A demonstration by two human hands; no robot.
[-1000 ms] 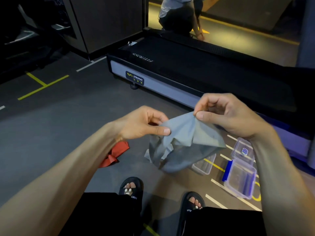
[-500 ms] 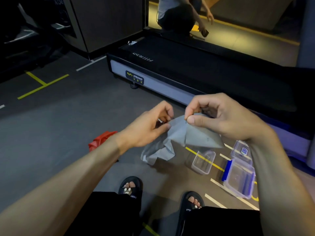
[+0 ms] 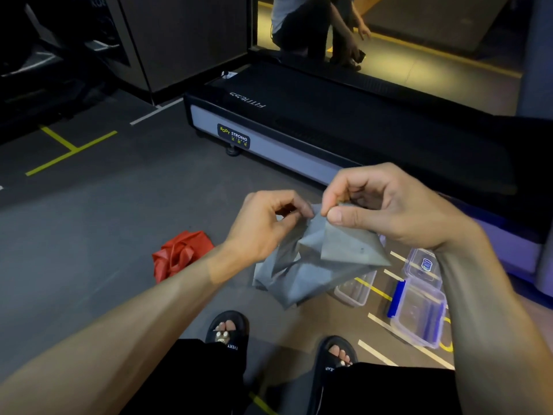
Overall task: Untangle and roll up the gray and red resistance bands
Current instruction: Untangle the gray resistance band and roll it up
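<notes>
Gray, thin, crumpled rubber resistance band (image 3: 323, 265) held up in mid-air between two bare hands, above the dark floor (image 3: 98, 223) and in front of two feet in black slide sandals (image 3: 229, 333). Left hand (image 3: 263, 226) pinching the band's upper edge between thumb and curled fingers (image 3: 294, 202). Right hand (image 3: 392, 208) just beside it, thumb pressed against the index finger, gripping the same upper edge, the other fingers curled above. Fingertips of the two hands almost touching. Rest of the gray band hanging down in loose folds below both hands.

Red, bunched-up rubber resistance band (image 3: 179, 254) lying on the floor to the left, partly hidden behind the left forearm, apart from the gray one.

On the floor to the right, below the right wrist: a clear plastic box with blue clips (image 3: 417, 313), its hinged clear lid (image 3: 423, 266) open behind it, and a smaller clear plastic tub (image 3: 354, 290) partly covered by the hanging gray band. White and yellow painted lines (image 3: 68, 151) across the floor.

Beyond the hands, a black treadmill deck with a silver side rail (image 3: 299, 121), bearing a label reading "BODY STRONG". At the top, another person crouching (image 3: 314, 25), cut off by the frame edge.
</notes>
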